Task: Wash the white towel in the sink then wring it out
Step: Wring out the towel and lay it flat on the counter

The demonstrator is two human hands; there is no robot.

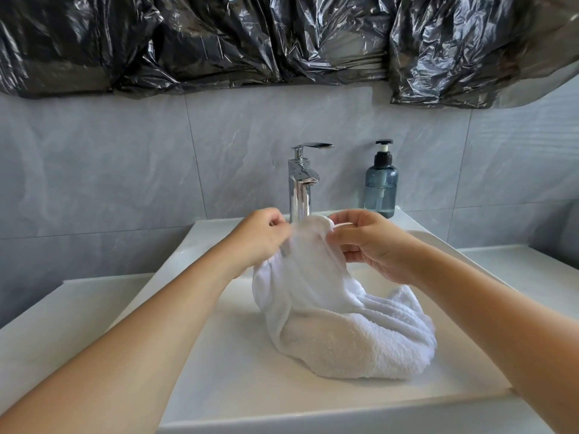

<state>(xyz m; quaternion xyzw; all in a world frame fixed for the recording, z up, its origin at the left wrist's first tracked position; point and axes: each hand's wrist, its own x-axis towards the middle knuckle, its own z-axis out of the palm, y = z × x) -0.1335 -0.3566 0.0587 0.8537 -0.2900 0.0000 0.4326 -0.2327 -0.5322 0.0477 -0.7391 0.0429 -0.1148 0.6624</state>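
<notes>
Plainly, the sink point(194, 245) cradles the bulk of the towel point(344, 324), while the left hand point(260, 236) and right hand point(366, 242) each pinch its raised top edge below the tap point(302, 183), likely to wet it.

White towel point(338, 324), plain, fluffy. White sink point(219, 355). Chrome tap point(301, 183). Blue-grey see-through soap bottle point(381, 191), black pump. Grey marbled wall tiles point(125, 170). Glossy black plastic sheeting point(219, 42) across top of frame.
</notes>
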